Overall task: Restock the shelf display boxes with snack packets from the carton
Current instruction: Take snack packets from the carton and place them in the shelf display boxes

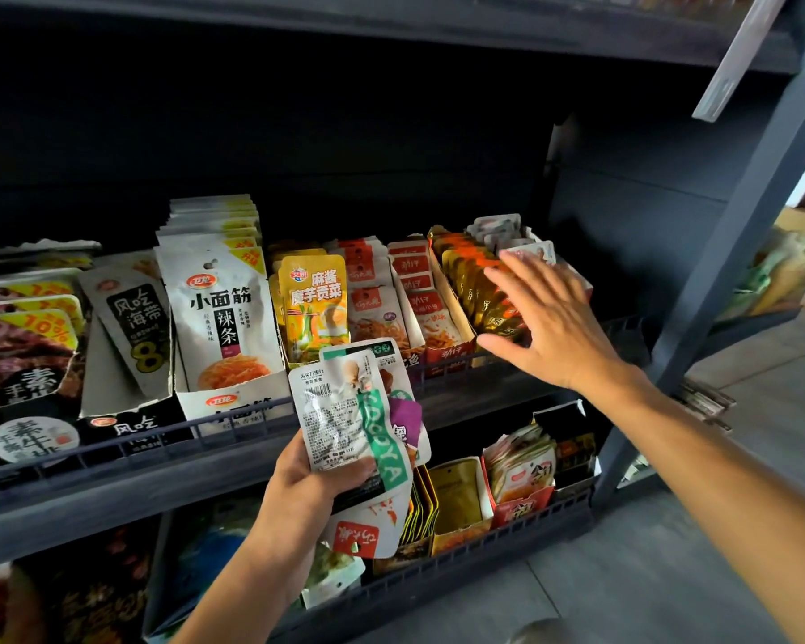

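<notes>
Gripping a fan of snack packets (368,420), the left hand (312,485) sits below the spread right hand (549,327).

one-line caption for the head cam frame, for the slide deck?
Left hand grips a bunch of snack packets while the open right hand reaches over the rightmost display box on the shelf.

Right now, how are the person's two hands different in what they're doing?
The left hand is curled around a bunch of snack packets, held in front of the shelf rail; the right hand holds nothing, its fingers spread straight. The left hand sits lower, near the middle; the right hand reaches higher and further right, over the gold packets in a display box. Both are bare and extend toward the same shelf.
</notes>
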### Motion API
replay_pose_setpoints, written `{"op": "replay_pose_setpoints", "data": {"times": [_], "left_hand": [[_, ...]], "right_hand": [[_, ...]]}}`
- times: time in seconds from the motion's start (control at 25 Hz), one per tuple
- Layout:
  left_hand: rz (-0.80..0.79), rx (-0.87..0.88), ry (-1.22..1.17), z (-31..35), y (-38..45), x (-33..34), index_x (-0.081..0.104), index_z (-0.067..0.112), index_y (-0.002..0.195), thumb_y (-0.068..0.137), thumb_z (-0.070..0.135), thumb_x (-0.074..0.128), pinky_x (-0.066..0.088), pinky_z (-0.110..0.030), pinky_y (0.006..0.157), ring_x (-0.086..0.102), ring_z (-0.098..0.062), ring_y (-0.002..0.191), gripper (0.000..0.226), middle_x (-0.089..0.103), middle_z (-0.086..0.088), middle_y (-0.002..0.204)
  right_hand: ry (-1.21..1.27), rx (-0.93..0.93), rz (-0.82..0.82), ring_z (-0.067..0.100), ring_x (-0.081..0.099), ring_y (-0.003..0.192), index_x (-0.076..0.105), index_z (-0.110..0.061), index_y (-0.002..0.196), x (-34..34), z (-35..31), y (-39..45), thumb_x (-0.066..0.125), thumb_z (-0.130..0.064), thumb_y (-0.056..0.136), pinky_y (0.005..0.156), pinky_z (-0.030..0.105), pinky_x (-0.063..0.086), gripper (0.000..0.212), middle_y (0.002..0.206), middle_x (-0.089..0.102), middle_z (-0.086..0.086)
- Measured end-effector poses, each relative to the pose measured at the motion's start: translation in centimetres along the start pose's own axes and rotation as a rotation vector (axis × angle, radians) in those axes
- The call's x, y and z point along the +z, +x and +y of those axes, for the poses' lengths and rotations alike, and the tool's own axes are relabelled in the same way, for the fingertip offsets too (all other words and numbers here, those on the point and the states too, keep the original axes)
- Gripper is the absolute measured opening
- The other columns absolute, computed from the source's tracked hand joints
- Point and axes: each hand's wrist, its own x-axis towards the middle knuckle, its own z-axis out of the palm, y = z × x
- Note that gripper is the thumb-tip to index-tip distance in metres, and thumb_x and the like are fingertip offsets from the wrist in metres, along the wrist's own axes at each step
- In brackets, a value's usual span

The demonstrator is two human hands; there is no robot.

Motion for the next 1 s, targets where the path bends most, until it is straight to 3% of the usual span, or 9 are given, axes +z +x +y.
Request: {"op": "replay_pose_setpoints", "data": {"times": [0.12, 0.28, 0.36, 0.44, 0.48, 0.56, 0.76, 0.84, 1.0], "left_hand": [[-0.011, -0.007, 0.003, -0.2, 0.3, 0.0, 0.063, 0.021, 0.119, 0.082, -0.006, 0.065, 0.056, -0.047, 0.080, 0.073, -0.031, 0.093, 0.046, 0.076, -0.006, 0.105], [-0.022, -0.006, 0.003, 0.0, 0.3, 0.1, 0.062, 0.022, 0.119, 0.082, -0.005, 0.066, 0.057, -0.046, 0.076, 0.074, -0.030, 0.091, 0.045, 0.076, -0.006, 0.105], [-0.025, -0.008, 0.002, 0.1, 0.3, 0.2, 0.063, 0.023, 0.117, 0.082, -0.005, 0.066, 0.057, -0.044, 0.074, 0.074, -0.029, 0.089, 0.044, 0.076, -0.005, 0.104], [-0.028, -0.008, 0.005, 0.1, 0.3, 0.1, 0.062, 0.023, 0.117, 0.082, -0.005, 0.065, 0.055, -0.043, 0.074, 0.074, -0.026, 0.088, 0.044, 0.076, -0.005, 0.103], [-0.031, -0.007, 0.007, 0.1, 0.4, 0.0, 0.062, 0.022, 0.117, 0.082, -0.005, 0.065, 0.055, -0.042, 0.074, 0.074, -0.025, 0.087, 0.044, 0.076, -0.004, 0.103], [-0.037, -0.006, 0.008, 0.0, 0.5, 0.0, 0.062, 0.023, 0.117, 0.082, -0.004, 0.065, 0.053, -0.041, 0.074, 0.074, -0.022, 0.087, 0.045, 0.076, -0.003, 0.103], [-0.043, -0.004, 0.004, -0.3, 0.5, 0.1, 0.061, 0.022, 0.119, 0.081, -0.003, 0.066, 0.053, -0.043, 0.078, 0.074, -0.024, 0.088, 0.047, 0.076, -0.004, 0.104], [-0.051, -0.001, 0.003, -0.3, 0.4, -0.1, 0.061, 0.022, 0.119, 0.081, -0.003, 0.066, 0.053, -0.044, 0.079, 0.074, -0.025, 0.090, 0.047, 0.076, -0.004, 0.105], [-0.072, 0.029, 0.015, 0.0, 0.1, -0.3, 0.060, 0.021, 0.120, 0.082, -0.004, 0.064, 0.053, -0.042, 0.077, 0.074, -0.024, 0.090, 0.045, 0.076, -0.004, 0.105]], "right_hand": [[0.066, 0.146, -0.013, 0.027, 0.023, 0.149, 0.023, -0.023, 0.154, -0.6, 0.1, 2.1, 0.029, -0.073, 0.092, 0.117, 0.054, 0.023, 0.079, 0.164, 0.019, 0.004], [0.087, 0.160, -0.155, 0.025, 0.040, 0.139, 0.029, -0.030, 0.151, -0.4, -0.8, 4.7, 0.039, -0.072, 0.091, 0.110, 0.053, 0.039, 0.074, 0.163, 0.021, -0.002], [0.187, 0.185, -0.101, 0.018, 0.062, 0.109, 0.051, -0.028, 0.135, -0.6, -1.3, 4.9, 0.054, -0.059, 0.091, 0.093, 0.041, 0.052, 0.054, 0.147, 0.049, -0.001], [0.322, 0.235, 0.019, 0.012, 0.065, 0.085, 0.067, -0.024, 0.110, -1.4, -1.4, 5.3, 0.064, -0.044, 0.089, 0.076, 0.028, 0.051, 0.030, 0.112, 0.070, -0.003], [0.344, 0.247, 0.044, 0.014, 0.065, 0.087, 0.070, -0.023, 0.103, -1.8, -1.2, 5.6, 0.066, -0.041, 0.088, 0.075, 0.027, 0.048, 0.024, 0.104, 0.071, -0.004], [0.326, 0.228, -0.012, 0.018, 0.064, 0.100, 0.069, -0.025, 0.106, -2.1, -0.6, 6.1, 0.063, -0.042, 0.089, 0.082, 0.031, 0.048, 0.025, 0.111, 0.070, -0.003], [0.080, 0.099, -0.314, 0.027, 0.035, 0.142, 0.026, -0.030, 0.152, -0.8, -1.7, 7.2, 0.035, -0.069, 0.095, 0.113, 0.051, 0.030, 0.070, 0.161, 0.027, 0.001], [0.097, 0.137, -0.305, 0.028, 0.029, 0.146, 0.022, -0.029, 0.154, -0.8, -1.6, 7.3, 0.034, -0.076, 0.090, 0.116, 0.054, 0.028, 0.080, 0.163, 0.021, 0.001], [0.133, 0.205, -0.097, 0.026, 0.035, 0.143, 0.027, -0.023, 0.152, -1.6, -0.8, 5.1, 0.037, -0.080, 0.085, 0.114, 0.052, 0.030, 0.089, 0.160, 0.030, 0.003]]}}
